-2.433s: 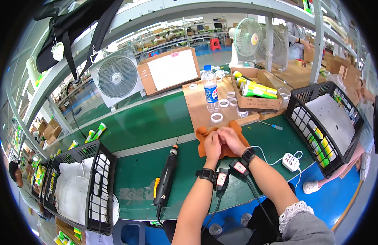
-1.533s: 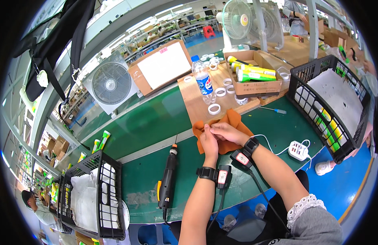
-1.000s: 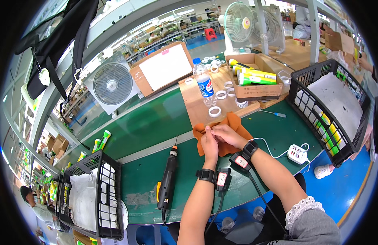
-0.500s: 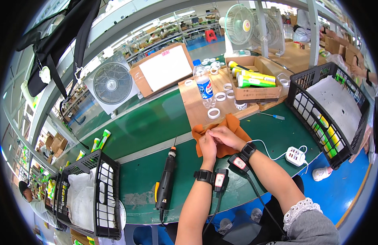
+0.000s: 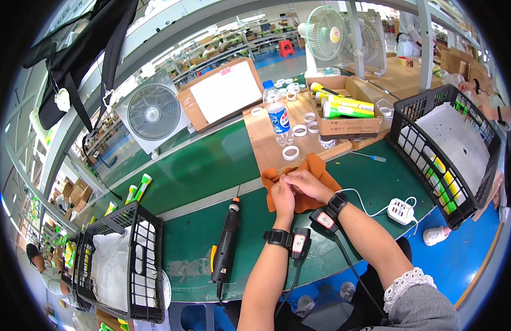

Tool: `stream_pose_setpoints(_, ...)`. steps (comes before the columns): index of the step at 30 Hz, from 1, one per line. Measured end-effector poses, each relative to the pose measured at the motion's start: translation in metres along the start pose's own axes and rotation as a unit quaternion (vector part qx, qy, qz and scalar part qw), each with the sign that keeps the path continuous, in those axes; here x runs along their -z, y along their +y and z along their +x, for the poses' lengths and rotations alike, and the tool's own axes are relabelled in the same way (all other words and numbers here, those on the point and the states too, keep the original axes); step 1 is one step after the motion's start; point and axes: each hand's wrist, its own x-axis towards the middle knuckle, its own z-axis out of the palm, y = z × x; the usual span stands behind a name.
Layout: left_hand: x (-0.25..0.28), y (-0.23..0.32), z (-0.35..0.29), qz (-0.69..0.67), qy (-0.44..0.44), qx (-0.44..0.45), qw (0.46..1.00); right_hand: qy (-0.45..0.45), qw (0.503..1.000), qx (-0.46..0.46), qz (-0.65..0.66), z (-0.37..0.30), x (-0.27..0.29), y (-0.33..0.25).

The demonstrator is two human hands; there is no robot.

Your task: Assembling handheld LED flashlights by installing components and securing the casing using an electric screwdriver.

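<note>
My left hand (image 5: 283,197) and my right hand (image 5: 306,183) meet over a crumpled orange cloth (image 5: 322,172) on the green worktable (image 5: 186,259). The fingers of both are curled and pressed together at the tips. Whatever they pinch is hidden between them. Around each wrist is a black strap with a small cabled box. To the left of the hands lies a black electric screwdriver (image 5: 226,241), its bit pointing away from me. Beyond the cloth, white rings (image 5: 290,153) and a clear bottle with a blue cap (image 5: 278,116) stand on a wooden board (image 5: 261,138).
Black crates (image 5: 135,265) (image 5: 399,140) flank the table. A cardboard box (image 5: 349,128) holds yellow-green flashlights (image 5: 349,108). A small screwdriver (image 5: 378,159) and a white charger with a cable (image 5: 400,211) lie to the right. Fans (image 5: 152,114) stand behind; a co-worker's arm shows far right.
My hands stay together over the cloth with almost no movement. The whole view has shifted very slightly. At the far right, the co-worker's arms have moved.
</note>
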Motion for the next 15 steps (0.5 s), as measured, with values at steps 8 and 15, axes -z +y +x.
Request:
stream_pose_setpoints(8, 0.0035, -0.0059, 0.0029, 0.005, 0.000, -0.003, 1.000, -0.002, 1.000, 0.006, 0.000, 0.0024, -0.0003, 0.0036)
stream_pose_setpoints(15, 0.0010, -0.0061, 0.0030, 0.003, 0.001, 0.000, 1.000, 0.000, 1.000, 0.012, -0.008, 0.0021, 0.0016, 0.0040)
